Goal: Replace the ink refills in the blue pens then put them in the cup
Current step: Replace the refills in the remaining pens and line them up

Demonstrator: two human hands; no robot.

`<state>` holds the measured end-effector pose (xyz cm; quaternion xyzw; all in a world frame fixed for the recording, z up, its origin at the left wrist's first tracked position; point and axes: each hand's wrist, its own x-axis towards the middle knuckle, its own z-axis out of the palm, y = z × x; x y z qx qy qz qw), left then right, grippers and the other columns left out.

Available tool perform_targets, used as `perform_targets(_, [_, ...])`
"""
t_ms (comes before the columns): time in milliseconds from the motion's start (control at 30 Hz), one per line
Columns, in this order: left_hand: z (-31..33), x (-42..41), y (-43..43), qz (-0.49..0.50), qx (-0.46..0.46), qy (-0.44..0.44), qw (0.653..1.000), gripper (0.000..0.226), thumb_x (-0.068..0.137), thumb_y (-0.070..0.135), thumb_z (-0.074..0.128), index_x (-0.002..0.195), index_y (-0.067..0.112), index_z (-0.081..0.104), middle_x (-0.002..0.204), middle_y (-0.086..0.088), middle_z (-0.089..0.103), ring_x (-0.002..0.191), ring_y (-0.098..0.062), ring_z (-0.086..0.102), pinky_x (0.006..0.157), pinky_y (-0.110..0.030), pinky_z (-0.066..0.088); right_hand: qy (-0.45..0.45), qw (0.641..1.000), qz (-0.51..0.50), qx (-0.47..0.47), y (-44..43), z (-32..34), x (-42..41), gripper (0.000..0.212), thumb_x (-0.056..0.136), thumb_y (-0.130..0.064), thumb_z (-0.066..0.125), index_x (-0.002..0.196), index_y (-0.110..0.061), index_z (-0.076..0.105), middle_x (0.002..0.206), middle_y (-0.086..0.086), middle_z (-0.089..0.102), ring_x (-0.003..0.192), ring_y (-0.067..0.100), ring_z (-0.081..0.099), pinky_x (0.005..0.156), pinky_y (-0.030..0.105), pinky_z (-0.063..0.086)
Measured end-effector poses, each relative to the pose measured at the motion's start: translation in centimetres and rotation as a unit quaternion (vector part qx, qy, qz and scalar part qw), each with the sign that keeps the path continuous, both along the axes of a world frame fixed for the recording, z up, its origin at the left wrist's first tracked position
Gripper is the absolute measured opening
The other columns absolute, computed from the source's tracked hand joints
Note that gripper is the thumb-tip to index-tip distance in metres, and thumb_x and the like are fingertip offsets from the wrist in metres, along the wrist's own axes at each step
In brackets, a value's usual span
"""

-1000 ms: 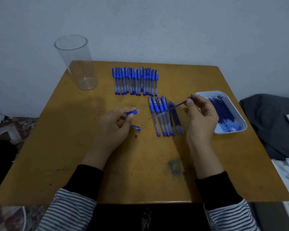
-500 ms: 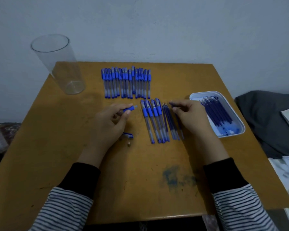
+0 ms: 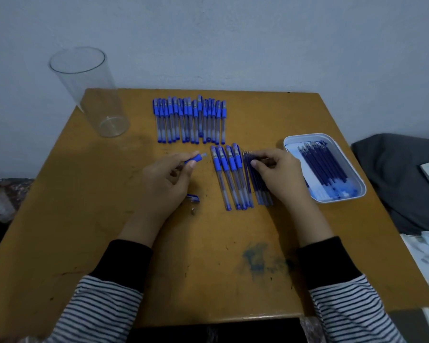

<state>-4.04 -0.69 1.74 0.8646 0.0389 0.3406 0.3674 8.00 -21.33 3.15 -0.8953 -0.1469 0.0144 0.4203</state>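
The left hand (image 3: 166,179) pinches a blue-gripped clear pen barrel (image 3: 196,159). The right hand (image 3: 278,174) lies curled on loose dark blue ink refills (image 3: 255,186); whether it grips one I cannot tell. Four capped blue pens (image 3: 229,177) lie between the hands. A tall clear plastic cup (image 3: 92,95) stands at the far left, well apart, beyond a row of capped blue pens (image 3: 190,120). A white rectangular tray (image 3: 358,191) of refills sits just right.

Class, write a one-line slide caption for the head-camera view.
Left hand holds a pen barrel, right hand rests on loose refills beside four capped pens; clear cup stands empty.
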Motion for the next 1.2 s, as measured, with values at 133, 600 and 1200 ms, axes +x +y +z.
perform_targets(133, [0.1,-0.2,-0.2,0.012,0.000,-0.023,1.000,0.021,0.096,0.009,0.068,0.115,0.009,0.074,0.105,0.004,0.073,0.091,-0.006,0.066,0.079,-0.011,0.049,0.005,1.000,-0.003,0.001,-0.3,0.2,-0.6,0.020,0.095,-0.016,0.064,0.113,-0.018,0.072,0.093,-0.005,0.065,0.089,0.009,0.060,0.078,0.023,0.049])
perform_targets(600, [1.1,-1.2,-7.1,-0.018,-0.113,-0.008,0.993,0.022,0.094,0.016,0.071,0.115,0.015,0.075,0.104,0.007,0.073,0.092,0.010,0.064,0.081,-0.005,0.045,0.002,0.994,-0.050,0.095,-7.9,2.2,-0.4,0.020,0.094,-0.010,0.065,0.112,-0.014,0.072,0.103,-0.004,0.071,0.099,0.008,0.066,0.089,0.021,0.052])
perform_targets(1200, [-0.3,-0.3,-12.2,-0.075,-0.208,0.015,0.975,0.035,0.088,0.017,0.077,0.106,0.045,0.066,0.100,0.021,0.070,0.097,0.000,0.070,0.085,-0.019,0.056,0.047,0.995,-0.032,-0.080,-9.7,1.9,1.0,0.013,0.091,-0.010,0.069,0.096,-0.020,0.076,0.084,-0.007,0.067,0.086,0.008,0.061,0.061,0.005,0.037])
